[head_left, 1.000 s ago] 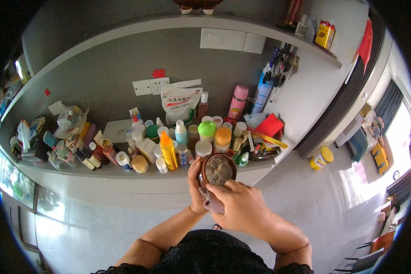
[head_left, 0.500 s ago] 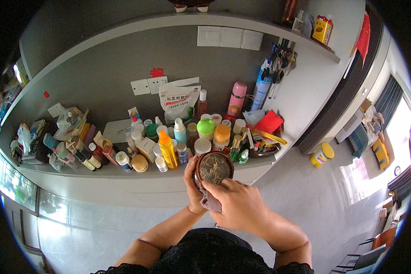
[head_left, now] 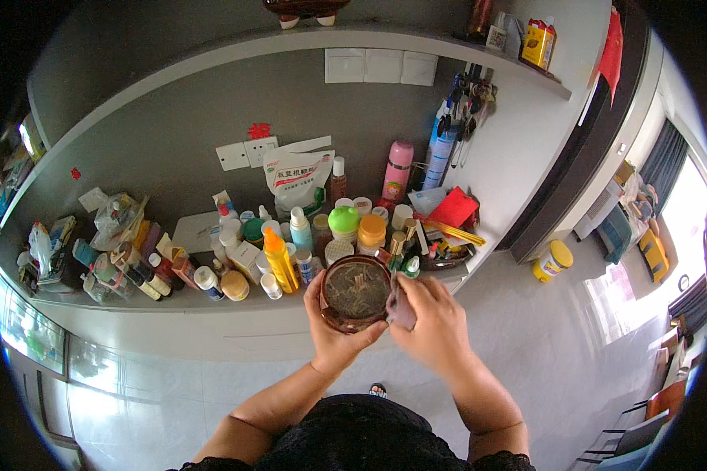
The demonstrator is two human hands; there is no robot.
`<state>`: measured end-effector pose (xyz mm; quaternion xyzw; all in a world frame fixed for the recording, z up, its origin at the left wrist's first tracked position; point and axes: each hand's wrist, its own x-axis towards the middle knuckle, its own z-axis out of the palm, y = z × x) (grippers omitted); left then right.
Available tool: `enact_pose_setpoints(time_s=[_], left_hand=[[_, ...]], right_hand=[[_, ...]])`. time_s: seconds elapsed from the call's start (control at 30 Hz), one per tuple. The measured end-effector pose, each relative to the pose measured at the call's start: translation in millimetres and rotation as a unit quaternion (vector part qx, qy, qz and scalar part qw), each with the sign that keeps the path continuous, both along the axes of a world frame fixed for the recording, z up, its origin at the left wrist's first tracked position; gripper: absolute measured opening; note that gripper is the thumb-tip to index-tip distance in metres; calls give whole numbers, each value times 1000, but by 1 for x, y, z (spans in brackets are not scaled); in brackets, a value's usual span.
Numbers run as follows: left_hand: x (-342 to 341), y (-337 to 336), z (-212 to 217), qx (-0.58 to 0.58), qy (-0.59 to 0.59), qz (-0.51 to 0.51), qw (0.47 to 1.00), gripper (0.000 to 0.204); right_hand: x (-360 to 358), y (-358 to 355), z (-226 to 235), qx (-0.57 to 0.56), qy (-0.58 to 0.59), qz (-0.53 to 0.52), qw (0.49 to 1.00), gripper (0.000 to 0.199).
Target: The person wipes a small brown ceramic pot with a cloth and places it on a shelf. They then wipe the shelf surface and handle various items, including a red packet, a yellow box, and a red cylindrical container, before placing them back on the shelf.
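A round brown glazed pot (head_left: 357, 292) is held up in front of the cluttered counter. Its dark inside shows pale, straw-like bits. My left hand (head_left: 334, 339) grips it from the left and below, with the thumb along the near rim. A greyish-pink cloth (head_left: 401, 308) is pinched in my right hand (head_left: 434, 323) and lies against the pot's right side. Just beyond the pot stand an orange-lidded jar (head_left: 371, 231), a green-capped container (head_left: 343, 222) and a yellow squeeze bottle (head_left: 280, 262).
Bottles and jars crowd the counter, with a white pouch (head_left: 298, 182) and pink flask (head_left: 397, 173) behind. Red paper (head_left: 453, 208) lies at the right end. A shelf (head_left: 291, 45) runs above. A yellow bucket (head_left: 553, 261) stands on the floor at right.
The pot has shifted slightly left and its top shows more fully. My right hand with the cloth has moved from the pot's near side to its right side.
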<state>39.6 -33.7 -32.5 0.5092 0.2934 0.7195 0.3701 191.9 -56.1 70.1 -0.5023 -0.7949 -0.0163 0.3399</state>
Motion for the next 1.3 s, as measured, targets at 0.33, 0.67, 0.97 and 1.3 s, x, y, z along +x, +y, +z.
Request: enact_pose_setpoints(time_s=[0.33,0.67,0.97,1.3], left_hand=[[3,6,-3,-10,-30,12,999,105],[-2,0,28,-118,-165,-214,955,105],[-17,5,37,-113,-165,-239,950,93],[-32,-2,51,-170,-166,-397,886,102]], right_hand=[[-14,-43,12,-2,-43,82,996,54],[-2,37,-49,-166,538,176,807,50],[-28,-28,-39,115,139,32,983,49],[12,23,-35,-169,540,211,797,33]])
